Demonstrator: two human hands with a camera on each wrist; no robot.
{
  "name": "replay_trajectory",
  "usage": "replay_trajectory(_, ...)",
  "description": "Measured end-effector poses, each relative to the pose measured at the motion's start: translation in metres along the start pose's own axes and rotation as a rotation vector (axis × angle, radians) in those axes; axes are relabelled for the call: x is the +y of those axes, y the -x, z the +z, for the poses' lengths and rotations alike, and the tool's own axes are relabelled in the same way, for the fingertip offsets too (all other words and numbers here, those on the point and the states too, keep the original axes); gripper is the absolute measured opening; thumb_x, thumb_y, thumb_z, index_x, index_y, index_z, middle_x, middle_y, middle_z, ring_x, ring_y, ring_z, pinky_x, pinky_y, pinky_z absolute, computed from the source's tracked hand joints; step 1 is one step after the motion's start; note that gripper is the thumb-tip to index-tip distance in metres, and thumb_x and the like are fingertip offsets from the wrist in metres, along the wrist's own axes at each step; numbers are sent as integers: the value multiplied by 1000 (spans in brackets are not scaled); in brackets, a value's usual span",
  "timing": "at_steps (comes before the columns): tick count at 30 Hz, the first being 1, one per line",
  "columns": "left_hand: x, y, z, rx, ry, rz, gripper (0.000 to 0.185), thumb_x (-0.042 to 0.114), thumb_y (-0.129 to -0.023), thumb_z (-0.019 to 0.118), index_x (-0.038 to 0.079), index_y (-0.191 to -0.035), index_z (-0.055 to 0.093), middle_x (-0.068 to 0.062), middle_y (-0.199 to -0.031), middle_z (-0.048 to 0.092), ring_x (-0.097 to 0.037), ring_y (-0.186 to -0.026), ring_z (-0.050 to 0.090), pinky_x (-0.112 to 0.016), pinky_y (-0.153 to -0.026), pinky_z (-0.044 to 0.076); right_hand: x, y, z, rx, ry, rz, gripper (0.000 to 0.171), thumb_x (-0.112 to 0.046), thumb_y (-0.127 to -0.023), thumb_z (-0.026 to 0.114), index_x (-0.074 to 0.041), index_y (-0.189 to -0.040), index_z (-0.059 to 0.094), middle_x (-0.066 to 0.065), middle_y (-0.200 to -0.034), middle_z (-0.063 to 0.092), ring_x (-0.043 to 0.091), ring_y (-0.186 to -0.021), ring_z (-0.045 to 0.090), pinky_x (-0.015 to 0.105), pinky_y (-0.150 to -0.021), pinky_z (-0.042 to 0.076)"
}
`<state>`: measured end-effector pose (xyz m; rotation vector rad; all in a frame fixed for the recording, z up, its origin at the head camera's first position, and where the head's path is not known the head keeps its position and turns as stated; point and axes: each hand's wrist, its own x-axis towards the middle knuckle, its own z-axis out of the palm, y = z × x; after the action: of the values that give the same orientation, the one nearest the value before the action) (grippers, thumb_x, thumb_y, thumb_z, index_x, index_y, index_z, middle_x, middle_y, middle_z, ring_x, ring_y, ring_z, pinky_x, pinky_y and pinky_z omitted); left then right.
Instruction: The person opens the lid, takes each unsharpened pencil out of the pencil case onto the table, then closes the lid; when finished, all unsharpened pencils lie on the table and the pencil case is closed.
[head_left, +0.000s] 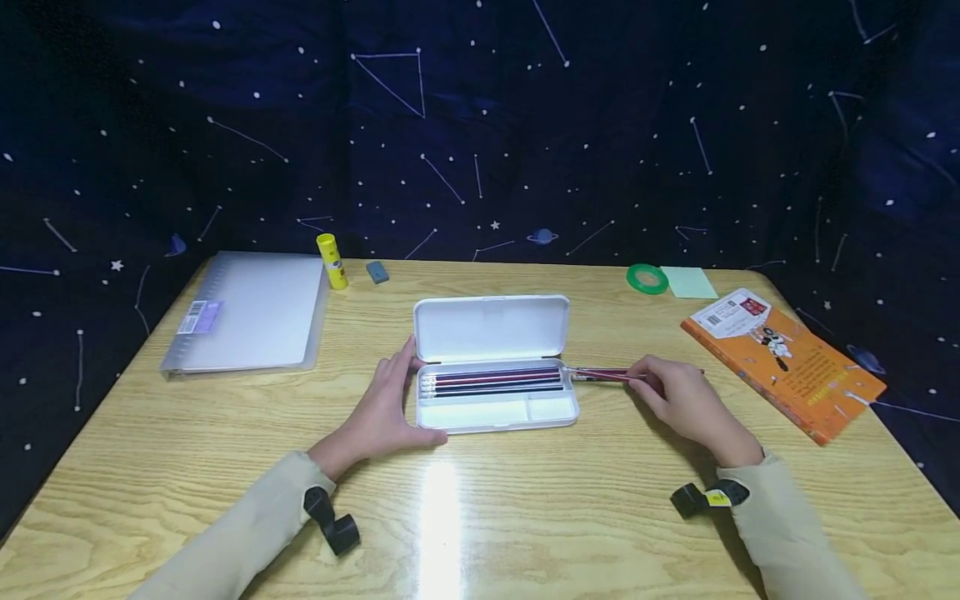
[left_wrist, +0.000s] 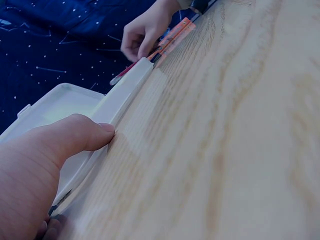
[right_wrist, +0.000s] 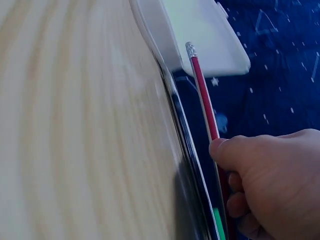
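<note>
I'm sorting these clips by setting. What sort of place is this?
Probably a study desk at home or a staged recording spot: a wooden table with stationery, namely an open pencil case, a binder and a glue stick, backed by a starry dark cloth.

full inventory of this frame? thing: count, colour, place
pencil case: 1, white, lid open, table centre
pencils in case: several, red and dark, rear compartment
pencil: 1, red, just right of case, held
binder: 1, translucent grey, left rear
glue stick: 1, yellow, upright beside binder
eraser: 1, blue-grey, right of glue stick
tape roll: 1, green, right rear
sticky notes: 1 pad, pale green, beside tape
book: 1, orange, right edge
table: 1, light wood
left hand: rests against case's left end
right hand: pinches pencil
</note>
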<state>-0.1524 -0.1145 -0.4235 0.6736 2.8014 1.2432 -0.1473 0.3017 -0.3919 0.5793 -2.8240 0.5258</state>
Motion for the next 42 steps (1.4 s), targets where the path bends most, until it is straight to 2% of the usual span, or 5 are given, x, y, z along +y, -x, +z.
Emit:
replay_trajectory(8, 0, 0, 1, 2, 3, 9, 137, 40, -55, 91, 7, -155, 3, -4, -131, 47, -20, -115, 38, -42, -101, 39, 23, 19, -4, 18, 15, -3, 10, -3, -83, 71, -11, -88, 66, -11, -60, 44, 0, -54, 33, 21, -49, 30)
replay_trajectory(14, 0, 2, 1, 6, 3, 2, 137, 38, -54, 91, 8, -155, 4, -4, -130, 48, -19, -114, 38, -42, -100, 40, 26, 19, 2, 17, 0, -22, 12, -4, -82, 73, -11, -88, 66, -12, -59, 46, -2, -53, 36, 21, -49, 33)
replay_trajectory(21, 0, 2, 1, 5, -1, 3, 137, 38, -54, 91, 8, -155, 3, -4, -130, 48, -20, -113, 38, -42, -99, 40, 27, 18, 2, 51, -24, -24, 22, -1, -79, 74, -7, -94, 59, -9, -61, 45, -2, -52, 35, 20, -47, 31)
replay_trajectory(31, 1, 2, 0, 5, -16, 2, 137, 38, -55, 91, 10, -156, 4, -2, -132, 49, -19, -113, 38, -41, -97, 40, 23, 5, 8, 53, -43, -14, 17, -4, -81, 74, -8, -92, 62, -7, -62, 44, 0, -54, 35, 21, -49, 31)
replay_trajectory(42, 2, 0, 0, 13, -11, 32, 136, 38, -54, 92, 10, -156, 6, -2, -130, 50, -19, -111, 38, -40, -95, 38, 0, -22, 12, -15, -84, 8, 14, -14, -86, 71, -11, -95, 62, -5, -63, 46, 5, -55, 37, 23, -51, 31)
